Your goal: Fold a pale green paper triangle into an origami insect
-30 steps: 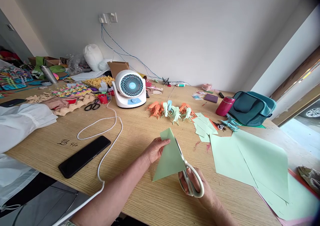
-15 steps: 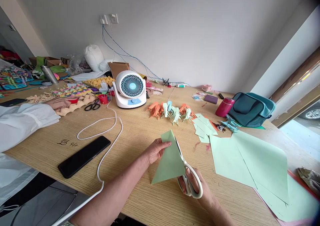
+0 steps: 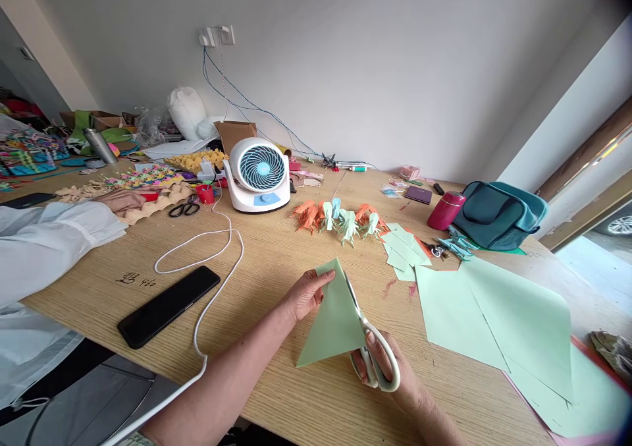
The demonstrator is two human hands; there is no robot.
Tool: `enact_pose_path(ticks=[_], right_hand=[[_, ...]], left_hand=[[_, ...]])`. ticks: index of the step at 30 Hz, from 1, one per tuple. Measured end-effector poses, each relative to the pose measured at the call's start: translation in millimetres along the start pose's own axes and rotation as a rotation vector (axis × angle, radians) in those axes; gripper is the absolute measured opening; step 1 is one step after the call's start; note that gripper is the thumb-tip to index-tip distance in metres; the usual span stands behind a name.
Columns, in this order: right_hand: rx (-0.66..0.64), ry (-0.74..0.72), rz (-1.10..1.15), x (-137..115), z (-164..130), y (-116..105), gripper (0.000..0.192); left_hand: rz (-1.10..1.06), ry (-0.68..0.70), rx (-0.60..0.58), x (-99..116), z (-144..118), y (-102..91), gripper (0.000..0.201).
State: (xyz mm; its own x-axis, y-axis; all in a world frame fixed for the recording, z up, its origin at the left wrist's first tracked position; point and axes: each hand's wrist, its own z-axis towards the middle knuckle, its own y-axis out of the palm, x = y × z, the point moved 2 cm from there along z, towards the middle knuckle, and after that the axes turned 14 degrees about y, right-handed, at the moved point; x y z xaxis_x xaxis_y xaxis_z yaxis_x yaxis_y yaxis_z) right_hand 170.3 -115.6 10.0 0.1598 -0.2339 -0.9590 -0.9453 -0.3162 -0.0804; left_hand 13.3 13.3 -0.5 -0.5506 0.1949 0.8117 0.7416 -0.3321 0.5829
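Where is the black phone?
The phone lies flat on the table, left of the left hand, with the white cable curving just beside it.

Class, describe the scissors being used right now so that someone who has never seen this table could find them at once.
Start at the white fan on the wooden table and come straight toward the near edge, to the folded green paper triangle held by the left hand. The scissors run along its right edge, in the right hand. Their handles are white, unlike the black-handled pair left of the fan.
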Motion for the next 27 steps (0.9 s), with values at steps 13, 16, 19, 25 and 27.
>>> enact_pose_path(ticks=[13,16,19,25,27], right_hand=[[0.02,-0.002,-0.033,-0.1,-2.2,-1.7,0.067],[0.007,0.009,-0.026,-0.6,-2.1,-1.9,0.067],[-0.004,0.013,-0.017,0.4,-1.2,-1.4,0.066],[0.02,0.005,-0.008,1.9,0.2,-1.6,0.063],[0.031,0.016,-0.015,1.3,-0.5,-1.8,0.063]], left_hand=[[0.096,0.022,0.007,3.3,1.2,-1.2,0.042],[0.117,0.024,-0.003,2.9,2.2,-1.9,0.042],[0.137,0.015,-0.025,2.2,2.6,-2.6,0.043],[0.174,0.005,-0.057,1.6,2.4,-3.6,0.042],[0.182,0.009,-0.06,1.4,2.6,-3.8,0.041]])
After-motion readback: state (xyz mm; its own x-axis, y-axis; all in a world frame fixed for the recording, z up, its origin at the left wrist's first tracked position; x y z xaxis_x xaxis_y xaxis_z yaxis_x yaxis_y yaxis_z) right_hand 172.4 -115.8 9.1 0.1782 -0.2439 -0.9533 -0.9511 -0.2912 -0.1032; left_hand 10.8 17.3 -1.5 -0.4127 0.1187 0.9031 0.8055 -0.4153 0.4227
